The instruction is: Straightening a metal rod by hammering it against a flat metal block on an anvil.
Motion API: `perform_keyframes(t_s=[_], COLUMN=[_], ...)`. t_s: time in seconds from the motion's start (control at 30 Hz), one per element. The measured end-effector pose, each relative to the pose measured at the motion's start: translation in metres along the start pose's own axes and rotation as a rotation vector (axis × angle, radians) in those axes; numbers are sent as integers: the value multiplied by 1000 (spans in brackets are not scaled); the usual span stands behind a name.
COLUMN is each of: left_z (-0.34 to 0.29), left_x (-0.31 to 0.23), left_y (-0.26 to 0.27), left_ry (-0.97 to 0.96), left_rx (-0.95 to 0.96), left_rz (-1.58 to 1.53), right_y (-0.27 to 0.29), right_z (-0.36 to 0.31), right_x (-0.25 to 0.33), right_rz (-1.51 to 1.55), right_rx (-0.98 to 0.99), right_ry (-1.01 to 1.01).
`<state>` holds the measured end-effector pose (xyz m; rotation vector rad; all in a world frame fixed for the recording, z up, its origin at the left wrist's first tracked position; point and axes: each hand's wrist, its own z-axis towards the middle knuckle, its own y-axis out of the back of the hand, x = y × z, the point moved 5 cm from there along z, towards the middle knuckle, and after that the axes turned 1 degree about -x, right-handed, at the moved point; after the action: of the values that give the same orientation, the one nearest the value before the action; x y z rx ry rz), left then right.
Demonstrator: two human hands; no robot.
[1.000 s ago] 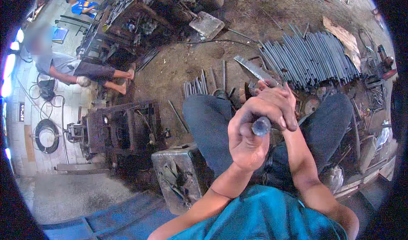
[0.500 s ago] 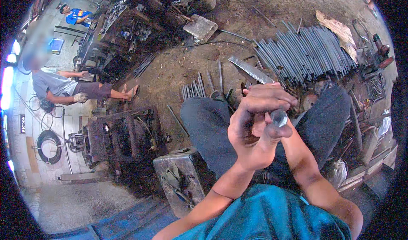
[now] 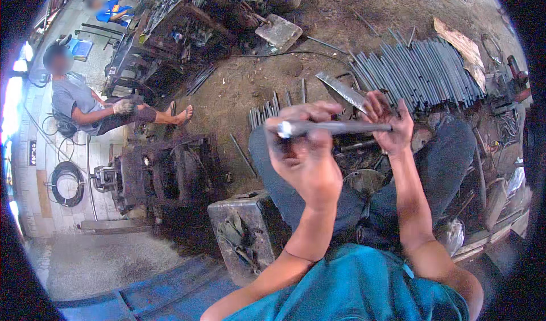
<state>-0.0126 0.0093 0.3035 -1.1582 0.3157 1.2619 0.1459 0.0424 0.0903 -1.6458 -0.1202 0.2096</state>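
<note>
A grey metal rod [image 3: 355, 128] lies crosswise over my lap, its bright end to the left. My left hand [image 3: 310, 156], blurred by motion, is closed around it near that bright end. At the rod's other end is my right hand [image 3: 395, 129], its fingers spread and palm showing. The rod's end overlaps that palm; whether they touch I cannot tell. Below the hands, between my knees, sits a round metal piece [image 3: 365, 180]. Just beyond them a flat metal bar [image 3: 343, 92] slants across the ground.
A large row of dark rods [image 3: 418, 73] lies at far right, beside a piece of cardboard [image 3: 459, 45]. Shorter rods [image 3: 264, 113] stand past my left knee. A dirty metal box [image 3: 242, 235] is at my left, near a dark machine [image 3: 165, 173]. Two people are at far left, one wearing gloves [image 3: 122, 106].
The rod has swung from pointing up at me to lying crosswise. My left hand has moved left with it, and my right hand has come into view with its fingers spread.
</note>
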Motion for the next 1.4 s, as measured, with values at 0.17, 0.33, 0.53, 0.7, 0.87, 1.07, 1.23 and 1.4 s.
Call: perform_keyframes(t_s=[0.17, 0.33, 0.53, 0.7, 0.87, 1.07, 1.23, 1.4], left_z=[29, 33, 37, 39, 34, 36, 39, 33], left_x=[36, 71, 80, 73, 68, 64, 55, 44], left_y=[89, 145, 166, 161, 154, 154, 163, 125], left_ry=[329, 512, 575, 530, 520, 470, 475, 379], left_rx=[-369, -554, -629, -581, -668, -686, -583, -360], left_rz=[-41, -2, -80, -88, -7, 26, 43, -236], right_y=[-61, -128, -168, -181, -180, -177, -166, -124], right_z=[-8, -26, -39, -43, -44, -44, -37, -27], right_x=[37, 17, -3, -14, -14, -9, -10, 19], right_rz=[-109, -45, -63, -101, -104, -107, -59, -158], right_rx=[103, 248, 253, 334, 348, 343, 323, 197], right_ry=[190, 215, 279, 268, 259, 272, 258, 401])
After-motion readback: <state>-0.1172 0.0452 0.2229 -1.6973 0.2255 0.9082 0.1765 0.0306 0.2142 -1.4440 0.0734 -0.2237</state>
